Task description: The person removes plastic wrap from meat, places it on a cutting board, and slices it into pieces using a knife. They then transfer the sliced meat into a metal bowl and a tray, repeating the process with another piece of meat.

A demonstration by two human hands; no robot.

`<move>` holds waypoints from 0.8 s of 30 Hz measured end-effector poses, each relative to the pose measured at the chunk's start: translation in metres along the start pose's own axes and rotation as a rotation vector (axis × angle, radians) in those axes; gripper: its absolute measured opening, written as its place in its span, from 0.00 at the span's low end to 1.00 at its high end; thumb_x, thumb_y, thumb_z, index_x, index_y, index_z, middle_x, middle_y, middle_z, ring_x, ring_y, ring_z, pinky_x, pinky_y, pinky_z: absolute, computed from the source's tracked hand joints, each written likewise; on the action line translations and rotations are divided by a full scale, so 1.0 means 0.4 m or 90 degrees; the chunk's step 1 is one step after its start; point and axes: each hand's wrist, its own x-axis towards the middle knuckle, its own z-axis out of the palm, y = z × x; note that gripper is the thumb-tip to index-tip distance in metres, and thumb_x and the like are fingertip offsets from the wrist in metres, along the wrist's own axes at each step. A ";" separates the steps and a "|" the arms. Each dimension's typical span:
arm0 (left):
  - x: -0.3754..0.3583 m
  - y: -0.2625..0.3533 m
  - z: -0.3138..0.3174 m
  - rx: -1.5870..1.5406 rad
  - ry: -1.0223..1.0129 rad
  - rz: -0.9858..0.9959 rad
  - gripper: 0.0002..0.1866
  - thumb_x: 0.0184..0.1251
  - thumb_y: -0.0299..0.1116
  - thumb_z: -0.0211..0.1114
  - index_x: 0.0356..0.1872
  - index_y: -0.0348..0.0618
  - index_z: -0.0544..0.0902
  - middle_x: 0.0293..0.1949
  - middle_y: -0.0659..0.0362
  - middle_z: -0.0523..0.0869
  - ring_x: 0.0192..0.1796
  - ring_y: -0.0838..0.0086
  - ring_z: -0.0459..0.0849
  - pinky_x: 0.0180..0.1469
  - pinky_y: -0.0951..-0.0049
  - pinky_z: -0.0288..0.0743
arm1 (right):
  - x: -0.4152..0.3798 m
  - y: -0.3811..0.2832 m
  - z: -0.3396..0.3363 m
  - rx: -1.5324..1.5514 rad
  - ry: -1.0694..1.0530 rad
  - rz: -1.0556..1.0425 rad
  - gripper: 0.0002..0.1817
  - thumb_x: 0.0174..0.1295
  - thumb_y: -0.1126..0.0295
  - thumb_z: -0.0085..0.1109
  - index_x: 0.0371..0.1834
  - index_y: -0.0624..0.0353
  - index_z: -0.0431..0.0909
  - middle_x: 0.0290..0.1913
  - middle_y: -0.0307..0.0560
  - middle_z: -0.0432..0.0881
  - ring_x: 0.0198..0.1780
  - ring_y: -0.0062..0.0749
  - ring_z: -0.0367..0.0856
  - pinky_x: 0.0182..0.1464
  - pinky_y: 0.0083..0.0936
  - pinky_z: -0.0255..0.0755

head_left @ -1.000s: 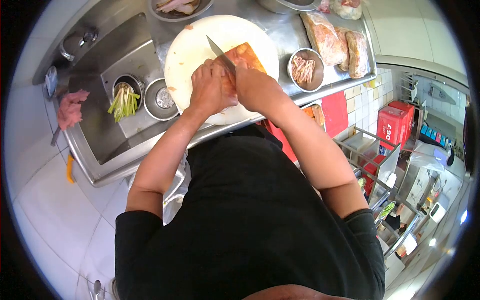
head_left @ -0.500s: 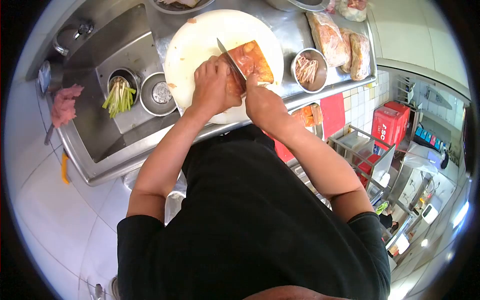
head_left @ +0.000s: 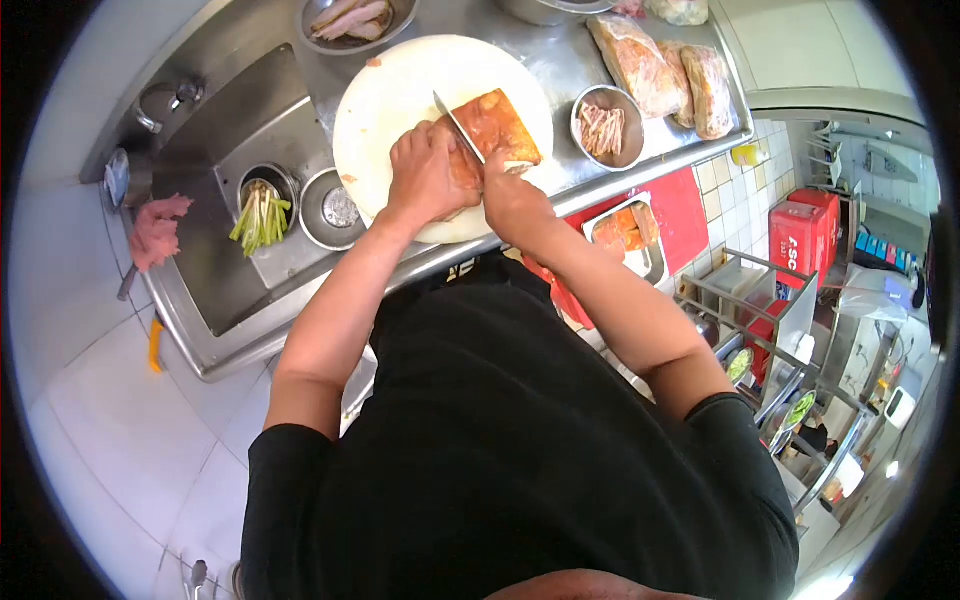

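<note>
A slab of reddish-brown meat [head_left: 500,124] lies on the round white cutting board [head_left: 385,85]. My left hand [head_left: 425,172] presses on the left part of the meat, its fingers bent and close together. In my right hand [head_left: 515,205] is the handle of a knife [head_left: 462,130], my fingers wrapped round it. The blade crosses the meat at a slant, just right of my left fingertips, and its tip points to the upper left. The handle is mostly hidden by my hand.
Left of the board, a sink [head_left: 225,290] holds a bowl of green stalks [head_left: 262,215] and a metal bowl [head_left: 335,208]. On the right stand a bowl of meat strips [head_left: 602,130] and wrapped meat pieces [head_left: 640,70]. A tray of meat [head_left: 628,235] is below the counter edge.
The whole view has shifted, showing more of the bowl at the top and the tray on the right. Both hands keep their places on the meat and knife, with the blade slightly shifted.
</note>
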 end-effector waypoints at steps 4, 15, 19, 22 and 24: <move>-0.005 0.015 -0.029 0.018 -0.067 -0.046 0.41 0.40 0.45 0.86 0.58 0.42 0.78 0.59 0.47 0.78 0.66 0.48 0.75 0.73 0.51 0.65 | -0.028 0.021 0.024 0.036 0.100 -0.058 0.16 0.76 0.73 0.43 0.63 0.69 0.65 0.44 0.74 0.90 0.50 0.68 0.91 0.54 0.58 0.83; 0.162 -0.200 -0.187 0.191 0.031 -0.088 0.42 0.38 0.48 0.88 0.56 0.44 0.78 0.68 0.45 0.79 0.72 0.50 0.77 0.73 0.47 0.69 | -0.217 0.107 0.013 -0.001 0.099 -0.083 0.12 0.74 0.74 0.48 0.57 0.66 0.68 0.37 0.68 0.90 0.43 0.65 0.92 0.44 0.59 0.84; 0.146 -0.078 -0.228 0.284 -0.021 0.044 0.50 0.46 0.43 0.86 0.75 0.46 0.74 0.84 0.44 0.65 0.86 0.51 0.63 0.87 0.44 0.54 | -0.362 0.164 -0.050 0.088 0.119 -0.022 0.14 0.79 0.68 0.49 0.61 0.62 0.68 0.36 0.70 0.88 0.42 0.70 0.90 0.45 0.64 0.80; 0.149 0.044 -0.146 0.301 -0.244 0.276 0.51 0.51 0.40 0.83 0.81 0.51 0.70 0.85 0.46 0.64 0.87 0.53 0.63 0.89 0.43 0.49 | -0.403 0.247 -0.066 0.192 0.241 0.056 0.14 0.81 0.62 0.53 0.59 0.59 0.69 0.39 0.76 0.85 0.47 0.78 0.83 0.49 0.66 0.73; 0.187 0.026 -0.018 0.286 -0.229 0.394 0.52 0.49 0.41 0.84 0.80 0.50 0.71 0.83 0.45 0.66 0.86 0.53 0.64 0.89 0.43 0.50 | -0.393 0.281 -0.077 0.196 0.240 0.105 0.13 0.81 0.63 0.53 0.57 0.59 0.69 0.41 0.77 0.84 0.48 0.78 0.83 0.50 0.65 0.72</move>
